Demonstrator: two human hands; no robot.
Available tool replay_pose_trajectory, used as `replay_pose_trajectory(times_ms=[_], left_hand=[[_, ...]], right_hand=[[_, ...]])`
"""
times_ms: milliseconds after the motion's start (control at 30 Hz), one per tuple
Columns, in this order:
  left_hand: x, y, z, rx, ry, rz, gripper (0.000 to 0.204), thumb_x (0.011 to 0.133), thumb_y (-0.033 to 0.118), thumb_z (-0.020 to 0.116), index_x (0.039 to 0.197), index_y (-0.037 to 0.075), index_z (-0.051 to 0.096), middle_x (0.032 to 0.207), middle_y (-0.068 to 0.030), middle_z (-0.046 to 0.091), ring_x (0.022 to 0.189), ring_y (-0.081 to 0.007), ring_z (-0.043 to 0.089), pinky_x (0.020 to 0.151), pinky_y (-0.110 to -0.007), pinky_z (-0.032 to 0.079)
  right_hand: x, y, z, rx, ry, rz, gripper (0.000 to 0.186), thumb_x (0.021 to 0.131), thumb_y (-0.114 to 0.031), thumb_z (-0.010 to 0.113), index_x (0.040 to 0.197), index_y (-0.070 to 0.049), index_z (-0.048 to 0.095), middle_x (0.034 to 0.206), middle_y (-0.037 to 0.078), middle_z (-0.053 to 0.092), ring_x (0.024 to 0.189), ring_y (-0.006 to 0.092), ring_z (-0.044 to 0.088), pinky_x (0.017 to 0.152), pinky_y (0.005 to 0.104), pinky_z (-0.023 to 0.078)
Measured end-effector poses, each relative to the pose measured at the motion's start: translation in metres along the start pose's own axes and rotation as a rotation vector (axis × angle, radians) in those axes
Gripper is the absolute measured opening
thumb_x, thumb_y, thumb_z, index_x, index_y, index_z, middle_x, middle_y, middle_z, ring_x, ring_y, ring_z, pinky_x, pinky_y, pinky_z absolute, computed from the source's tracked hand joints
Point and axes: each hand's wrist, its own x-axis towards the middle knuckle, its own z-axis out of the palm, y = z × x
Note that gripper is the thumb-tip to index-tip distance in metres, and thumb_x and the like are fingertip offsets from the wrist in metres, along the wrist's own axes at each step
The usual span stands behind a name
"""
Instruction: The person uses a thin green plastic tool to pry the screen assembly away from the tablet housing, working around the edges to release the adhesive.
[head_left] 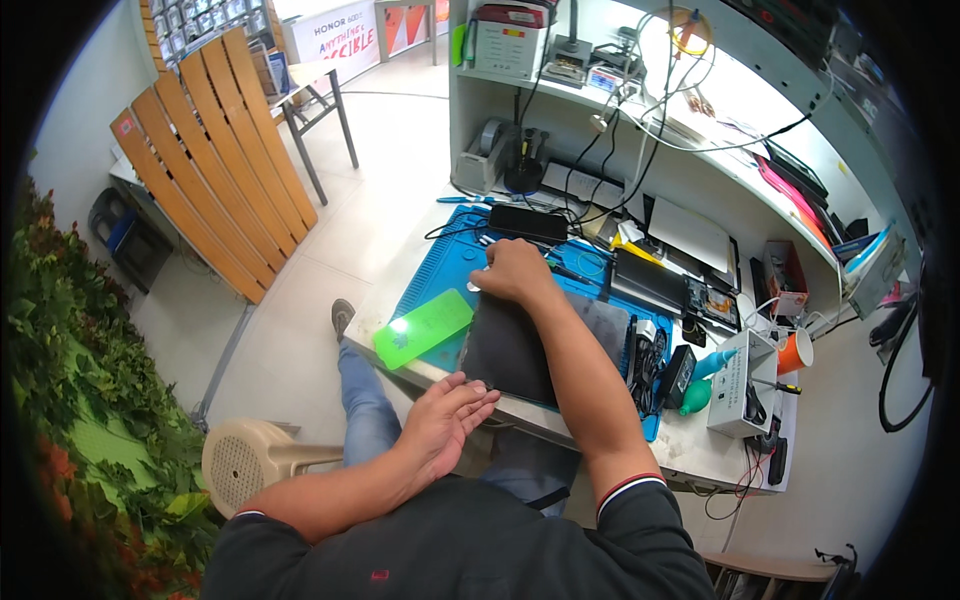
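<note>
A dark grey flat device (510,350) lies on a blue work mat (440,270) on the bench. My left hand (447,420) rests flat on the near corner of the device, fingers together and stretched out, holding nothing. My right hand (512,272) reaches across to the device's far edge, fingers curled; a small pale object shows by the fingertips, too small to tell whether it is gripped. A bright green flat pad (423,328) lies on the mat just left of the device.
A black phone (527,223) lies at the mat's far end. Cables, black tools, a teal blower (708,375), a white box (740,380) and an orange cup (795,352) crowd the right. Shelves with equipment stand behind. A beige stool (245,460) and wooden slats (215,160) are left.
</note>
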Motion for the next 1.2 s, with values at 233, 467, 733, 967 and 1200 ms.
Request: replay_pose_trajectory(times_ms=[233,467,733,967,1200], left_hand=[[-0.006,0.002,-0.005,0.007,-0.001,-0.028,0.054,0.100,0.001,0.072,0.144,0.001,0.040,0.133,-0.0195,0.064,0.128,-0.0358,0.069,0.112,-0.043,0.058],[-0.002,-0.003,-0.011,0.005,-0.019,-0.047,0.051,0.102,0.006,0.073,0.146,0.003,0.047,0.130,-0.0116,0.067,0.129,-0.0266,0.066,0.114,-0.038,0.053],[0.005,-0.003,-0.014,0.024,-0.113,-0.022,0.023,0.105,0.008,0.071,0.126,0.006,0.062,0.122,-0.0063,0.070,0.121,-0.0199,0.068,0.111,-0.034,0.054],[0.007,-0.012,-0.003,0.123,-0.165,-0.043,0.020,0.109,0.010,0.068,0.124,-0.003,0.064,0.118,-0.0104,0.071,0.118,-0.0215,0.072,0.103,-0.031,0.059],[0.022,-0.024,-0.002,0.259,-0.184,0.163,0.022,0.110,0.015,0.068,0.116,-0.006,0.066,0.114,-0.0138,0.075,0.107,-0.0239,0.076,0.101,-0.033,0.061]], right_hand=[[0.003,0.005,-0.004,0.036,-0.057,0.043,0.039,0.070,-0.038,0.076,0.090,-0.006,0.084,0.093,0.021,0.080,0.094,0.0399,0.078,0.086,0.0465,0.062],[0.001,0.001,-0.020,0.104,-0.080,0.024,0.036,0.070,-0.037,0.077,0.084,-0.004,0.081,0.087,0.022,0.079,0.087,0.0397,0.077,0.082,0.0467,0.061],[-0.006,-0.005,-0.040,0.185,-0.059,-0.008,0.034,0.074,-0.035,0.076,0.079,-0.002,0.076,0.081,0.022,0.076,0.080,0.0387,0.074,0.076,0.0455,0.058],[-0.004,-0.003,-0.043,0.334,-0.129,-0.035,0.034,0.076,-0.032,0.076,0.075,0.001,0.071,0.069,0.018,0.066,0.066,0.0293,0.062,0.067,0.0427,0.052],[0.002,0.001,-0.047,0.371,-0.060,-0.027,0.038,0.076,-0.034,0.078,0.083,0.002,0.076,0.077,0.021,0.072,0.073,0.0306,0.066,0.074,0.0437,0.055]])
